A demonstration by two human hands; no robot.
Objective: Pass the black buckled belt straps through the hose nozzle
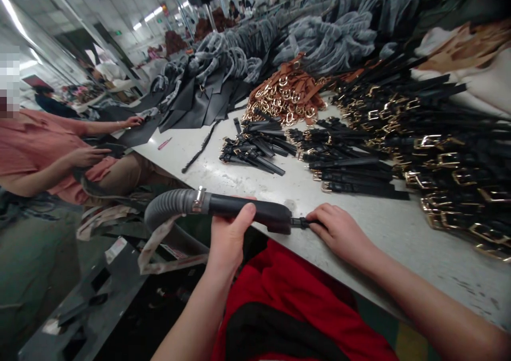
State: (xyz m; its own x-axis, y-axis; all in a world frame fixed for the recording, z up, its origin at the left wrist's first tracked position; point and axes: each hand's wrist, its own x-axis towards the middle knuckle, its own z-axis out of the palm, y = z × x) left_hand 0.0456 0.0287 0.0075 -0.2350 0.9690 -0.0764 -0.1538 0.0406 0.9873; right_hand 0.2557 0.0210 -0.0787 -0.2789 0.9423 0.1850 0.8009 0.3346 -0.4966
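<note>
My left hand (233,228) is wrapped round a black hand-held tool (263,212), its thumb lying on top. A grey corrugated hose (171,202) joins the tool's rear end through a metal clamp (198,199). At the tool's front end, a short black strap (301,222) reaches from the nozzle to my right hand (333,228), whose fingers pinch it. Whether the strap's far end sits inside the nozzle or just against it, I cannot tell. Beyond my hands lies a pile of small black straps (253,153) with gold-coloured buckles.
The white table (399,238) carries brown buckled straps (289,92), many black buckled straps (451,158) at right, black sheets (199,103) and plastic-wrapped bundles (323,39) behind. A person in a pink shirt (43,148) sits at left. A grey machine box (83,302) stands below.
</note>
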